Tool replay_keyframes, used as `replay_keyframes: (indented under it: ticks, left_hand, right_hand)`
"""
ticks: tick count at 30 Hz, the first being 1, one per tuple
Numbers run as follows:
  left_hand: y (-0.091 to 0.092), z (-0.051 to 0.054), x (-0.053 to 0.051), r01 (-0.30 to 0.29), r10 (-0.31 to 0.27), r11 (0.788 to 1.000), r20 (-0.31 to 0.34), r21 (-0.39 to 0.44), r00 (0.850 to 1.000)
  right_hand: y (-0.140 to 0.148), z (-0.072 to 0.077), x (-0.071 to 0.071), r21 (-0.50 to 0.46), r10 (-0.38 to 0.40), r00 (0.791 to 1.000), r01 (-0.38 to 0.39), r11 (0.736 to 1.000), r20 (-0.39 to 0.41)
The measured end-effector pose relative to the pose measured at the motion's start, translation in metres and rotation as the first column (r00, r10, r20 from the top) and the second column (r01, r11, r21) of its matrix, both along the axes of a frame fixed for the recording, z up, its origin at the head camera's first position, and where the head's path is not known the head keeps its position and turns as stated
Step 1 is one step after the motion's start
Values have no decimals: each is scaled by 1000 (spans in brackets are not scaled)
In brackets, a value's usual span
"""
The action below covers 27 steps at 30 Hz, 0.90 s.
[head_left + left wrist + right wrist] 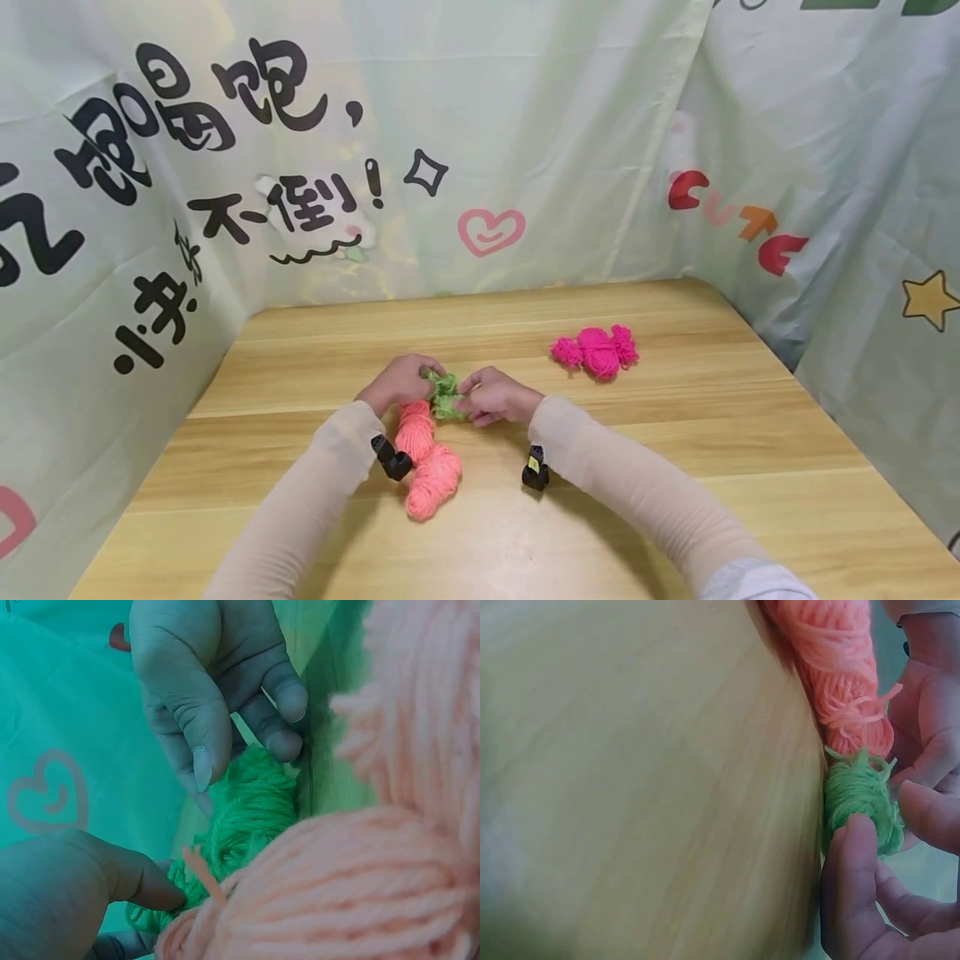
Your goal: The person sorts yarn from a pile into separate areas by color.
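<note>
A small green yarn bundle (447, 395) lies between my two hands on the table. Its near-left end is pinched by the thumb and fingers of my left hand (401, 383). My right hand (498, 396) holds the other end, thumb on one side and fingers on the other, as the right wrist view shows the green yarn (859, 791). Touching the green bundle, a coral yarn skein (433, 479), narrowed in the middle, stretches toward the front; in the left wrist view this coral skein (352, 885) covers part of the green yarn (251, 802).
A bright pink yarn skein (598, 352), tied into a bow-like shape, lies farther back on the right of the wooden table (675, 467). Printed cloth (570, 150) hangs around the back and sides. Small black wrist cameras are strapped below both sleeves.
</note>
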<state>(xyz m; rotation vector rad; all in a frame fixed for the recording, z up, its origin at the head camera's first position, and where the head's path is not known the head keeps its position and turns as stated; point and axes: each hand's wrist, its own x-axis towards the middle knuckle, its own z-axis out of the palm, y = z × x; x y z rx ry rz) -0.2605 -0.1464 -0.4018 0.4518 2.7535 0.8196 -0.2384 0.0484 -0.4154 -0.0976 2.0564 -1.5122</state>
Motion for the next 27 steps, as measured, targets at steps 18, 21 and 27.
replay_keyframes:
  ticks: [18,21,27]
  left_hand:
    - [-7,5,3,-12,13,997,20,-72,1000]
    - [-9,5,3,-18,21,997,32,-77,999]
    - [-12,4,4,-23,25,997,32,-71,999]
  right_hand:
    - [-12,2,8,55,38,999,-37,998,-19]
    - [-14,4,8,62,45,999,-44,997,-23]
    - [-18,0,9,85,63,997,-59,995,-45]
